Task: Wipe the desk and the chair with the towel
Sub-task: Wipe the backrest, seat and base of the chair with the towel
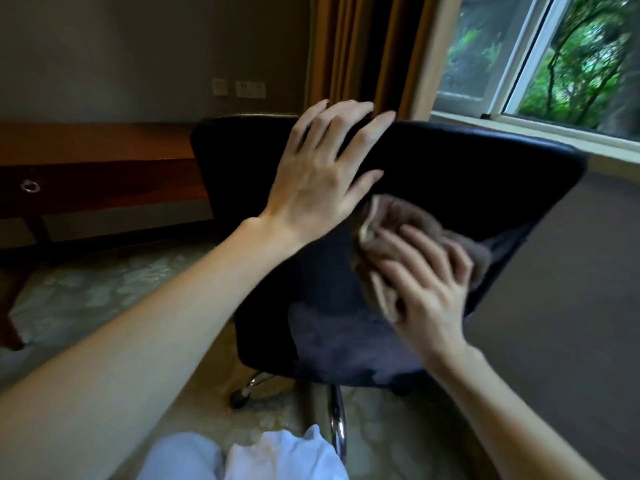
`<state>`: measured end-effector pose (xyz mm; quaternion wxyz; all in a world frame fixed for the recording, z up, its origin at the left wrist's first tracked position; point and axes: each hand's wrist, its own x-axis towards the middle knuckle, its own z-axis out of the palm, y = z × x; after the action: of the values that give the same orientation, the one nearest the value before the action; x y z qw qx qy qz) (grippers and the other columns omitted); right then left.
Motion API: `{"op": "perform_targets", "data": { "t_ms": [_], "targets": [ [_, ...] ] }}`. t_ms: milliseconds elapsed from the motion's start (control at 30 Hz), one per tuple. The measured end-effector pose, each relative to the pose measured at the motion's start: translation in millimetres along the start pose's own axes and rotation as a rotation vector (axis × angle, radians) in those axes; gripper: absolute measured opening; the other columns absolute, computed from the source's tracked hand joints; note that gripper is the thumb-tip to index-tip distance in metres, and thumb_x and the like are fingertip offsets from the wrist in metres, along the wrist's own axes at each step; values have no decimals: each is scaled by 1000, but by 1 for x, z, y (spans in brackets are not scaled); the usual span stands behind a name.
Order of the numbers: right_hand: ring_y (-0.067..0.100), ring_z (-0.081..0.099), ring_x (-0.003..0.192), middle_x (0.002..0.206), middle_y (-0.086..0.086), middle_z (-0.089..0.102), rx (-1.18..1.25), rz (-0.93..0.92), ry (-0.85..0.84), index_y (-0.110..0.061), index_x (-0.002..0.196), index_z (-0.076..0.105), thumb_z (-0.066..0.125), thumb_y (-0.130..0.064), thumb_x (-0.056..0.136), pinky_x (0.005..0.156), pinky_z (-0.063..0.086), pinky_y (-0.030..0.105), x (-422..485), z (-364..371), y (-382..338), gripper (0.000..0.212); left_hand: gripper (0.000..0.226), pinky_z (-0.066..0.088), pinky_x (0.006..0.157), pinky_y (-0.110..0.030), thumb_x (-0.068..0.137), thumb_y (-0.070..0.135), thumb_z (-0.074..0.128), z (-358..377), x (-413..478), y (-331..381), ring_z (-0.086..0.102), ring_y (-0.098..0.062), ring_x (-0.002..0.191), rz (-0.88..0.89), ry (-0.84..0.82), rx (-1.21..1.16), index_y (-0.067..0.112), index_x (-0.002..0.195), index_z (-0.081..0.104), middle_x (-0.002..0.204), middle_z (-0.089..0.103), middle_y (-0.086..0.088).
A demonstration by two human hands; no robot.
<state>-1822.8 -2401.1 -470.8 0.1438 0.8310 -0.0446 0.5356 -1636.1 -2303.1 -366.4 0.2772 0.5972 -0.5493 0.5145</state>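
A room with a window (554, 64) and a brown table (86, 143) on the left. The left hand (318, 174) lies flat, fingers spread, on the top edge of the black chair (467, 174). The right hand (426, 292) grips the bunched towel (391, 216) against the chair's back.

Open floor (561, 271) lies right of the chair (467, 174); desk (104, 157) stands left, curtain (363, 57) close behind.

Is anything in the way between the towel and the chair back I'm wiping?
Nothing visible. The right hand holds the towel directly against the chair back. The left hand rests on the chair's top edge, up and left of the towel, not under it.
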Motion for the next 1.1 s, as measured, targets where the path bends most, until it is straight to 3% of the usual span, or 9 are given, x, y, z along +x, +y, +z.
{"op": "perform_targets", "data": {
  "t_ms": [100,200,333,400,500,667,767,933,1100],
  "targets": [
    [30,50,141,148,9,57,-133,6,92,-14,118,75,64,-20,99,110,34,54,20,-29,33,23,66,17,125,-57,99,39,63,-9,-36,-33,35,-32,150,-80,-39,4,8,153,43,158,41,-17],
    [35,42,146,153,19,48,-166,57,166,-14,138,62,72,-16,94,116,33,53,32,-23,48,45,79,19,124,-59,97,44,65,-16,-76,-63,26,-34,152,-404,11,-23,2,156,33,162,30,-21],
    [44,29,150,157,31,37,-144,154,122,-14,148,48,80,-16,87,124,23,54,28,15,46,69,91,28,120,-35,96,51,65,-19,-108,-87,30,-28,149,-942,-49,-383,8,161,19,160,32,-15],
    [47,25,150,157,33,35,-149,199,105,-16,150,46,77,-18,90,122,20,65,22,37,40,68,78,43,98,-22,97,59,58,-8,-128,-97,53,-25,132,-1172,-158,-610,15,156,34,138,56,-6],
    [49,29,146,154,32,39,-201,245,181,-19,148,51,64,-24,98,112,23,78,19,62,31,51,61,50,78,-28,96,64,49,9,-157,-104,67,-21,106,-1171,-248,-728,21,140,48,111,66,6],
    [42,39,137,146,30,46,-248,280,281,-19,138,57,73,-36,94,110,33,71,14,88,16,49,48,41,62,-27,90,66,49,28,-171,-106,57,-1,66,-1177,-230,-858,24,113,49,85,55,7],
    [36,41,130,143,19,39,-231,270,236,-24,129,58,81,-32,85,110,35,63,-2,107,1,50,47,40,66,-36,88,71,47,38,-179,-102,55,-7,67,-1185,-157,-842,29,108,50,84,54,9],
    [33,38,129,139,17,41,-159,168,166,-25,112,63,71,-31,89,111,32,56,-40,135,-22,25,63,43,65,-32,95,73,43,46,-185,-92,59,-6,72,-1138,-48,-715,15,118,52,87,57,14],
    [31,37,129,138,13,46,-78,33,-13,-29,108,63,77,-24,83,113,28,50,-89,164,-48,29,75,45,70,-32,88,79,41,55,-188,-86,61,-10,81,-1128,61,-698,11,118,54,91,59,15]
  ]
}}
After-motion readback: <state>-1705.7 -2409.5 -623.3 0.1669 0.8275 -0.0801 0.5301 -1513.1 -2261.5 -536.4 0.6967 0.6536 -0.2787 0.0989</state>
